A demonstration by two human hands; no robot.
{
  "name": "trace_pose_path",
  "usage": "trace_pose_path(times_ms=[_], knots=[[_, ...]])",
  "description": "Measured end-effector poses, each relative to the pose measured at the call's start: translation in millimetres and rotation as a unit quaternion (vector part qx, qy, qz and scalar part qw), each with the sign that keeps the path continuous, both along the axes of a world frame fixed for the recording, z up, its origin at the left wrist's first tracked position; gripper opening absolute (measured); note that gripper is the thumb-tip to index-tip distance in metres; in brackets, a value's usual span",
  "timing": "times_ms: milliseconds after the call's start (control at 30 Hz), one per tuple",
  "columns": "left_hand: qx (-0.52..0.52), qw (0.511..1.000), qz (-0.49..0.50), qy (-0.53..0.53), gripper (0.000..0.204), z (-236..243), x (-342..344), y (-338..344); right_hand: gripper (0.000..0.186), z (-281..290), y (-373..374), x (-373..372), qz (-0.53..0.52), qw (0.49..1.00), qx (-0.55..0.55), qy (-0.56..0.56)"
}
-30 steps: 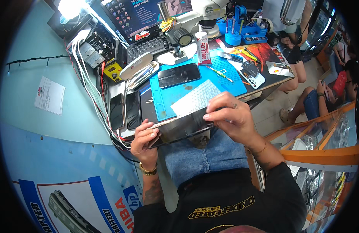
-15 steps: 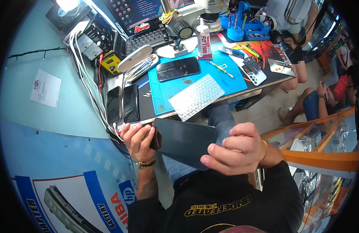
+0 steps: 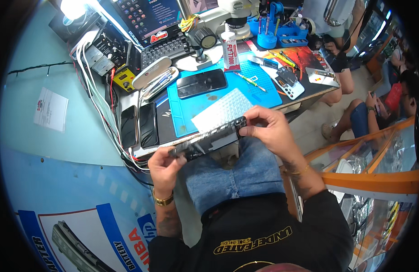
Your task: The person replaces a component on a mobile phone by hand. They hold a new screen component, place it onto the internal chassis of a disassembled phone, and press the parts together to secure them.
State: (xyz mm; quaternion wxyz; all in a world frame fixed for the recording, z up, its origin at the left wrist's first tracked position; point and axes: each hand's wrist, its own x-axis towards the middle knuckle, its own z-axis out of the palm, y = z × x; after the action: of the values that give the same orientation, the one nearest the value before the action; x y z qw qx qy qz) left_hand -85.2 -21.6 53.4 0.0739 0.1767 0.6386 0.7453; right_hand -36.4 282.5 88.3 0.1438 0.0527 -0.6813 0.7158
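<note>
Above my lap I hold a black phone display panel (image 3: 215,138) with its framed inner side showing, tilted up toward the right. My left hand (image 3: 164,170) pinches its left end, and my right hand (image 3: 269,129) grips its upper right end between thumb and fingers. Just beyond it a sheet of bubble wrap (image 3: 223,108) lies over the front edge of the blue work mat (image 3: 178,121). A dark phone (image 3: 202,83) rests farther back on that mat. At the mat's right is an opened phone with a white housing (image 3: 294,89).
Two dark phones (image 3: 148,124) lie at the desk's left, near an open case of tools (image 3: 158,81). A glue tube (image 3: 230,52) stands before the microscope (image 3: 234,20). The laptop (image 3: 162,51) is behind. To the right are a glass display counter (image 3: 368,177) and other people.
The panel has been turned from its smooth dark face to its framed inner side and raised toward the desk. My right hand has moved up and away from me to its far end.
</note>
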Motion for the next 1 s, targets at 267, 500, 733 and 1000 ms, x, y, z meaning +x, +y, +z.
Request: trace_pose_path(times_ms=[267,500,733,1000], knots=[[0.373,0.913,-0.094,-0.138,0.043,-0.2,-17.6,69.2,0.021,-55.2,-29.9,6.9,0.016,0.888,-0.420,-0.188],[0.159,0.974,0.011,-0.162,0.025,-5.1,13.5,120.3,0.024,-38.4,-63.7,19.8,-0.037,0.882,-0.438,-0.170],[0.218,0.912,-0.137,-0.318,0.023,17.7,4.5,94.7,0.020,-21.9,-58.6,37.5,-0.036,0.935,-0.319,-0.151],[0.146,0.924,-0.137,-0.325,0.026,30.5,-1.7,84.1,0.057,26.3,-21.9,29.8,-0.024,0.885,0.424,0.189]])
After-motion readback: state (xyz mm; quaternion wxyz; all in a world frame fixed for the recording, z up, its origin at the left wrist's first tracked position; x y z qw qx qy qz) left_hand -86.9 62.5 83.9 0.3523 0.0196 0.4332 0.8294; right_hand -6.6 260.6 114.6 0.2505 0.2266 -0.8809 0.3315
